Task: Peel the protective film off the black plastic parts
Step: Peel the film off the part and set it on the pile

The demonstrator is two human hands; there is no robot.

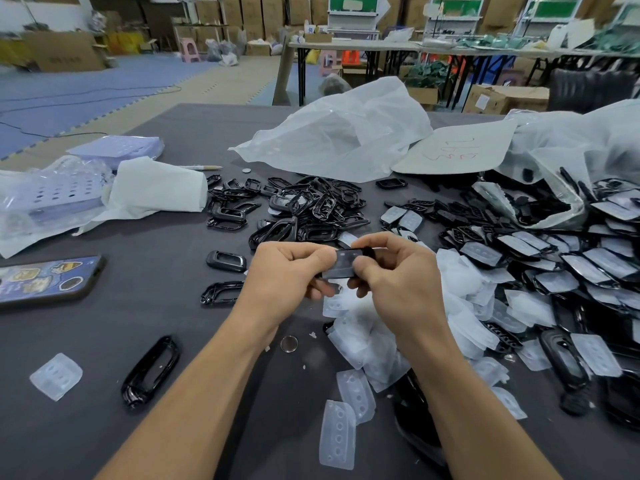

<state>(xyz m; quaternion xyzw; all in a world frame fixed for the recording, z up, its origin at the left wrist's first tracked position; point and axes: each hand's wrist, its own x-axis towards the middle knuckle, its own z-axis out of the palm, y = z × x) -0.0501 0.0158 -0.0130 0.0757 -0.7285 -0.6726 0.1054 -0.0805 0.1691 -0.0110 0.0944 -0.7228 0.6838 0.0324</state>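
Dark grey bench (166, 317) in a carton-lined storeroom. Left hand (284, 271) and right hand (398, 275), held just above the bench at centre, both pinch one black plastic part (346, 259) between thumbs and curled fingers. Film-covered parts (554, 265) heap at right, bare parts (304, 209) pile behind the hands, and peeled films (367, 344) lie beneath them.

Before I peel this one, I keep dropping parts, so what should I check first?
1. Left hand grips the black part: ok.
2. Right hand pinches its other end: ok.
3. A film corner lifted to pull: cannot tell, the hands cover it.
4. Heap of peeled films lies under the hands for the scrap: ok.
5. Bare frames heaped apart from the film-covered parts: ok.
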